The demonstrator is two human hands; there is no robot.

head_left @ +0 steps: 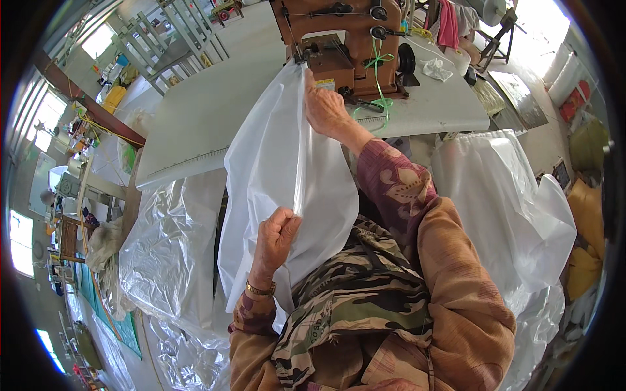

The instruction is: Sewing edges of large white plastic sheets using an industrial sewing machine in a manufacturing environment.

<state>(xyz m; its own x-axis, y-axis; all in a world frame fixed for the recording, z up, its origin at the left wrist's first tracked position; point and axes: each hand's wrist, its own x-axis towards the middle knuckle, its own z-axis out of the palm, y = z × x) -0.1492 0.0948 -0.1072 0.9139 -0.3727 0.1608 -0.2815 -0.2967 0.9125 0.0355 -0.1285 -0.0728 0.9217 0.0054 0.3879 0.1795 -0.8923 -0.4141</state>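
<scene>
A white plastic bag (274, 163) stretches from my lap up to a brown sewing machine (345, 32) on a white table (202, 111). My left hand (275, 238) pinches the bag's folded edge low down, near my chest. My right hand (324, 107) grips the same edge higher up, right beside the machine's needle area, holding the edge taut between the two hands. A green thread (380, 72) hangs down the machine's front.
Clear crumpled plastic sheeting (166, 254) piles at my left below the table. More white bags (502, 202) heap at my right. A crumpled white rag (435, 68) lies on the table by the machine. Metal racks (176, 32) stand behind.
</scene>
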